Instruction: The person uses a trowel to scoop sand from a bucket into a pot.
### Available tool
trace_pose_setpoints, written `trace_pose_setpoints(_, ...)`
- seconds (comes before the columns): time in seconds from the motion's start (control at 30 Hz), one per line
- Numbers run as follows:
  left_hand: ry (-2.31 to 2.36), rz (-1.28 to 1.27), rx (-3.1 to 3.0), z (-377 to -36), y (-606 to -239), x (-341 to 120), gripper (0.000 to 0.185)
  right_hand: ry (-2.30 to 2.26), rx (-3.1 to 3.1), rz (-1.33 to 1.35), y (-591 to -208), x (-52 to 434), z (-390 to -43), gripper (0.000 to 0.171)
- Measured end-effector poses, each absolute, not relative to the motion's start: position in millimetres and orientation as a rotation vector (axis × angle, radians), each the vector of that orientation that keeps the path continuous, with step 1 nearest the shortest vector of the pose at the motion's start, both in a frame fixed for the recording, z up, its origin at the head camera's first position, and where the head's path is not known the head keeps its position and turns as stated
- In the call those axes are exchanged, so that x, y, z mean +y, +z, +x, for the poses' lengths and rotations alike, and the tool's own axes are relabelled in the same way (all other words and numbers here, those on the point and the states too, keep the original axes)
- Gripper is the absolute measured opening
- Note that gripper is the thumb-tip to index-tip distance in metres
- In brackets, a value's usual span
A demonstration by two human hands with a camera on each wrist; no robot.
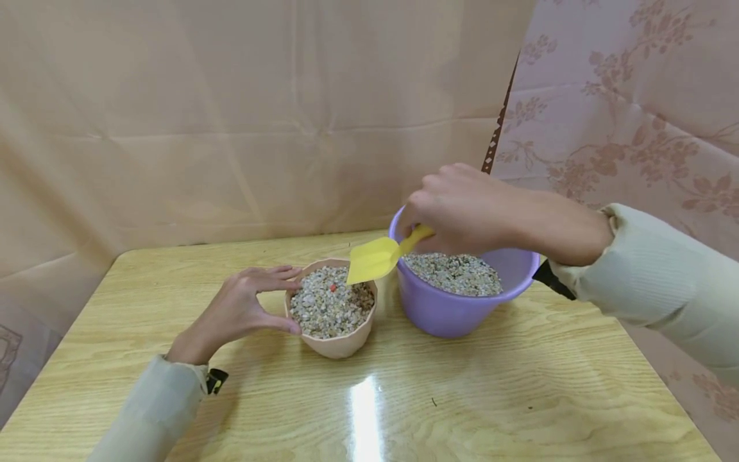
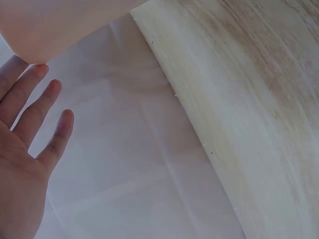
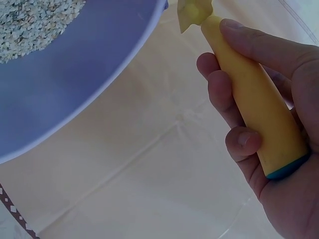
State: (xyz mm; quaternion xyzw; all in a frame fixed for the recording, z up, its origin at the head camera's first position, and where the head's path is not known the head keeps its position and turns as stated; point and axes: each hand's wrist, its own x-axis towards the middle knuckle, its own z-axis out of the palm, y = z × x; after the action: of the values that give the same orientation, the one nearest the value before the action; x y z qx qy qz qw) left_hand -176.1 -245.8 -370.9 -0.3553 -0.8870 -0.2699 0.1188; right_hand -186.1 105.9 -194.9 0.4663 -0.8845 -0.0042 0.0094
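A pink pot (image 1: 340, 343), full of pale gravel (image 1: 329, 308) with one small red bit (image 1: 333, 288), stands mid-table. My left hand (image 1: 262, 301) rests against its left side, thumb on the near wall and straight fingers at the far rim. In the left wrist view the left hand (image 2: 30, 129) is spread, its fingertips at the pot (image 2: 55, 25). My right hand (image 1: 462, 208) grips the handle of a yellow scoop (image 1: 375, 258), whose blade hovers over the pot's right rim. In the right wrist view the right hand (image 3: 269, 124) curls round the scoop (image 3: 249, 99).
A purple bucket (image 1: 450, 317), part-filled with the same gravel (image 1: 456, 273), stands just right of the pot; its wall (image 3: 75, 74) shows in the right wrist view. The wooden table (image 1: 491, 398) is hemmed by plastic sheeting (image 1: 231, 128) behind and a floral curtain (image 1: 635, 96) at right.
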Motion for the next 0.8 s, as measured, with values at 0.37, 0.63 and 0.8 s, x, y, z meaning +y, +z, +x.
trace_pose_setpoints(0.37, -0.777, -1.003, -2.691, -181.1, -360.7, -242.0, 0.064, 0.127, -2.708, 1.369, -198.3, 136.0, -189.4, 0.011)
trace_pose_setpoints(0.63, -0.77, -0.903, -2.8, -185.4, -346.9, -231.0, 0.046, 0.261, -2.641, 1.242, -201.5, 170.2, -192.3, 0.016)
trace_pose_setpoints(0.8, -0.723, -0.868, -2.891, -191.2, -336.2, -224.1, 0.042, 0.271, -2.601, 1.197, -204.4, 188.7, -192.9, 0.022)
